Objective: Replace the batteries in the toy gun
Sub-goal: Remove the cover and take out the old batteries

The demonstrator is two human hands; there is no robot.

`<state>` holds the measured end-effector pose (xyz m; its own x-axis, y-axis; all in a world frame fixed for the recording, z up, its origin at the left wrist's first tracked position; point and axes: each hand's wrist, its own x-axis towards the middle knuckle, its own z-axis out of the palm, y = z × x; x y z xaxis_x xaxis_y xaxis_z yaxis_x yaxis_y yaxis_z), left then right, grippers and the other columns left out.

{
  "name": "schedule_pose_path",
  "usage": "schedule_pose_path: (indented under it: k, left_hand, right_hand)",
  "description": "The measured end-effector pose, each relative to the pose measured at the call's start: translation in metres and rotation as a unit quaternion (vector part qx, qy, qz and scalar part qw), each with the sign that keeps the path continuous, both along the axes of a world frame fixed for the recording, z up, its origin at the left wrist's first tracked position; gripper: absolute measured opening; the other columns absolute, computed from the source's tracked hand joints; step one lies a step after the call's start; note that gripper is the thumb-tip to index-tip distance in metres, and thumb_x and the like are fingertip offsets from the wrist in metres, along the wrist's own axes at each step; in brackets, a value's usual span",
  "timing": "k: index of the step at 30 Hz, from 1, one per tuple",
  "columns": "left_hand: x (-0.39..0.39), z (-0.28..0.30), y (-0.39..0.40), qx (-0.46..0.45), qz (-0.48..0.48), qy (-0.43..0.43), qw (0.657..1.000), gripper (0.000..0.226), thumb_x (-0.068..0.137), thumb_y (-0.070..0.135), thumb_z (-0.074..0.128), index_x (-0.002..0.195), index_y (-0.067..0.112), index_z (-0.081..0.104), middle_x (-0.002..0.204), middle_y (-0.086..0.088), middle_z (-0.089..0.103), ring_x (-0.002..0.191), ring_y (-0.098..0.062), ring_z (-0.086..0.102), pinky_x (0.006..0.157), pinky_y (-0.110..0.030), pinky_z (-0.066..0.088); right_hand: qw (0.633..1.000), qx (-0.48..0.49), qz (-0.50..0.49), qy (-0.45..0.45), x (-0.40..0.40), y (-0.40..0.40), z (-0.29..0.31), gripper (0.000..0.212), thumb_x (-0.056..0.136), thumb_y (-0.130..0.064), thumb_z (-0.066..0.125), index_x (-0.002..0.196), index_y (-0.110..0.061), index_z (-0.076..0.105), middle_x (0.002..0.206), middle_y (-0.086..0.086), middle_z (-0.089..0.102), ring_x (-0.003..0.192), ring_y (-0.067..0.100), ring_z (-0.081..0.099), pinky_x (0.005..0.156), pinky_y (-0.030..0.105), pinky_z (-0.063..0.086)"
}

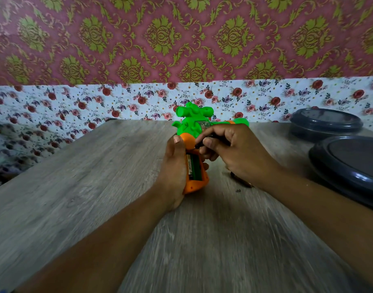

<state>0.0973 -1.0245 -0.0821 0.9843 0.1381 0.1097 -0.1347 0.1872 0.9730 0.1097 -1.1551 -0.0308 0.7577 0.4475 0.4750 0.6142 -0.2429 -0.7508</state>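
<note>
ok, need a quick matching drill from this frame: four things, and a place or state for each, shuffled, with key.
Things:
1. left hand
2. right hand
3. battery compartment
4. dark round lids

Places or states:
A. open, a battery visible inside
B. on the table at the far right
C. pinching a small dark object above the grip
D. wrapped around the orange grip of the toy gun

Pairs: 1-D, 2-C, 3-A, 4-B

Dark object [211,140] in fingers unclear
</note>
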Motion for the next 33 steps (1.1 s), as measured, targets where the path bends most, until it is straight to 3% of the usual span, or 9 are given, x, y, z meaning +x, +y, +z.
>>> schedule_pose_path:
  k: [6,10,17,22,26,28,30,33]
  left_hand:
    - [-0.002,0.004,-0.001,0.007,0.008,-0.004,1.0,0.051,0.095,0.054,0.027,0.13,0.02,0.043,0.085,-0.008,0.061,0.063,-0.015,0.064,0.06,-0.031,0.052]
    - [-0.003,0.008,-0.003,-0.012,0.014,-0.001,1.0,0.026,0.098,0.039,0.04,0.121,0.028,0.046,0.083,-0.008,0.061,0.063,-0.019,0.063,0.062,-0.032,0.051]
    - [-0.003,0.01,-0.003,-0.043,0.02,0.022,0.999,0.013,0.097,0.025,0.042,0.107,0.029,0.048,0.081,-0.009,0.06,0.058,-0.016,0.063,0.058,-0.029,0.053]
    - [-0.003,0.008,-0.002,-0.038,0.021,0.013,0.999,0.035,0.096,0.017,0.044,0.131,0.022,0.04,0.083,-0.008,0.061,0.06,-0.016,0.064,0.055,-0.03,0.054]
    - [-0.002,0.007,-0.001,-0.046,0.017,0.018,0.999,0.038,0.096,0.016,0.044,0.133,0.024,0.039,0.086,-0.009,0.061,0.064,-0.018,0.064,0.056,-0.031,0.054]
    - [-0.002,0.007,-0.001,-0.049,0.014,0.019,0.999,0.037,0.095,0.016,0.046,0.131,0.023,0.04,0.084,-0.009,0.061,0.063,-0.018,0.064,0.056,-0.031,0.055]
    - [-0.004,0.009,-0.002,-0.049,0.014,0.017,0.999,0.037,0.093,0.015,0.049,0.129,0.02,0.041,0.081,-0.008,0.061,0.06,-0.016,0.064,0.055,-0.03,0.055]
    - [-0.004,0.008,-0.003,-0.033,0.028,0.016,0.999,0.04,0.091,0.016,0.052,0.129,0.024,0.041,0.09,-0.009,0.062,0.067,-0.018,0.065,0.054,-0.03,0.053]
  right_hand:
    - [0.999,0.041,0.01,0.03,0.002,-0.006,0.01,0.017,0.093,-0.004,0.048,0.084,-0.006,0.063,0.067,0.004,0.062,0.062,0.015,0.06,0.061,0.022,0.052]
    - [0.999,0.022,0.011,0.032,0.002,-0.006,0.01,0.016,0.093,-0.004,0.049,0.089,-0.003,0.063,0.068,0.005,0.063,0.064,0.016,0.061,0.064,0.026,0.054]
    - [0.997,0.048,-0.009,0.057,0.005,-0.012,0.013,0.018,0.094,-0.008,0.048,0.09,-0.002,0.064,0.068,0.007,0.063,0.061,0.013,0.061,0.065,0.029,0.054]
    - [0.997,0.046,-0.02,0.052,0.003,-0.009,0.014,0.021,0.096,-0.01,0.045,0.082,-0.007,0.061,0.067,0.002,0.06,0.06,0.015,0.059,0.063,0.03,0.052]
    - [0.99,0.109,-0.039,0.075,0.006,-0.011,0.018,0.029,0.099,-0.01,0.036,0.074,-0.012,0.051,0.071,0.008,0.059,0.069,0.026,0.058,0.065,0.034,0.048]
    - [0.992,0.069,-0.01,0.108,0.007,-0.015,0.02,0.028,0.098,-0.005,0.033,0.076,-0.01,0.05,0.069,0.012,0.056,0.062,0.025,0.054,0.06,0.034,0.043]
    - [0.991,-0.043,-0.008,0.128,0.008,-0.016,0.017,0.023,0.095,-0.001,0.036,0.085,-0.009,0.055,0.068,0.006,0.052,0.054,0.016,0.044,0.053,0.03,0.035]
    - [0.978,-0.179,0.005,0.107,0.006,-0.012,0.007,0.019,0.089,-0.006,0.053,0.104,-0.014,0.063,0.078,0.001,0.058,0.061,0.009,0.048,0.056,0.023,0.036]
